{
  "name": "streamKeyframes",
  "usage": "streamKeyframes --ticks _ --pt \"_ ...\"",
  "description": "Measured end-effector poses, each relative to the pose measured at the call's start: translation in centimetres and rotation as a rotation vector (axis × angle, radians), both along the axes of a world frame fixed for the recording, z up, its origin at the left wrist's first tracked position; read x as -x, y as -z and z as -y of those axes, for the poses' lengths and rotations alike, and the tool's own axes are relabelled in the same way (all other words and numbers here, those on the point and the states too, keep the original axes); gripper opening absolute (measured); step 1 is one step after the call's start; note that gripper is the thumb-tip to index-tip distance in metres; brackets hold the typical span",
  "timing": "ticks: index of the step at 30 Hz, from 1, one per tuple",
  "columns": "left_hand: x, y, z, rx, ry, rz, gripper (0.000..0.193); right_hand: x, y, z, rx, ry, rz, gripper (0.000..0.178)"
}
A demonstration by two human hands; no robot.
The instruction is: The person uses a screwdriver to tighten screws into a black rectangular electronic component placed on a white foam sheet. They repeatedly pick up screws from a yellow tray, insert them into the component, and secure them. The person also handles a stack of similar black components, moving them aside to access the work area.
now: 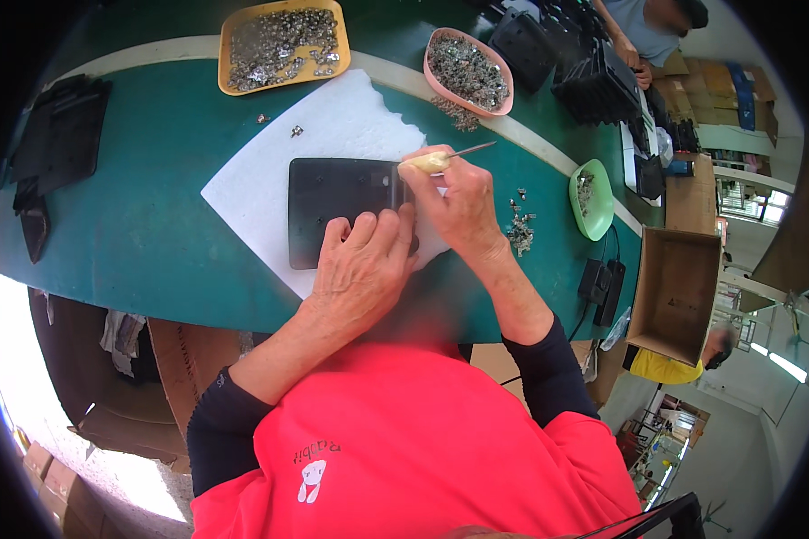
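Note:
A flat black plastic panel (333,193) with rounded corners lies on a white foam sheet (256,175). Over the panel's lower right part rests my left hand (364,260), its fingers bent and pressed down on the surface; whether something small is under the fingertips is hidden. My right hand (458,202) is closed around an awl (433,162) with a pale handle, at the panel's upper right corner. The awl's thin metal shaft points up and right, away from the panel. Two small metal pieces (297,131) lie loose near the foam's upper left edge.
Small metal parts fill a yellow tray (226,54), a pink bowl (429,72) and a green bowl (602,202). More parts (520,232) are heaped right of my right hand. Black panels (67,135) lie at left. An open carton (674,292) stands right; another person (652,40) works at upper right.

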State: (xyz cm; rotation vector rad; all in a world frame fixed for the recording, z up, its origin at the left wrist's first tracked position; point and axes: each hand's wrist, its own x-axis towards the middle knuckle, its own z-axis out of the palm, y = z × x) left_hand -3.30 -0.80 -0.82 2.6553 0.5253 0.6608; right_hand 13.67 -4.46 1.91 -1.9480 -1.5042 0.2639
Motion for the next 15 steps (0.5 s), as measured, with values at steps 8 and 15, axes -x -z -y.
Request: streamKeyframes --ticks 8,15 --pt "0.4 -0.3 0.0 -0.023 0.036 0.007 0.058 -2.2 0.7 1.8 -0.133 0.206 -0.983 0.015" --pt "0.5 0.0 0.1 -0.074 0.065 0.142 0.049 -1.3 0.1 2.5 -0.108 0.110 -0.768 0.012"
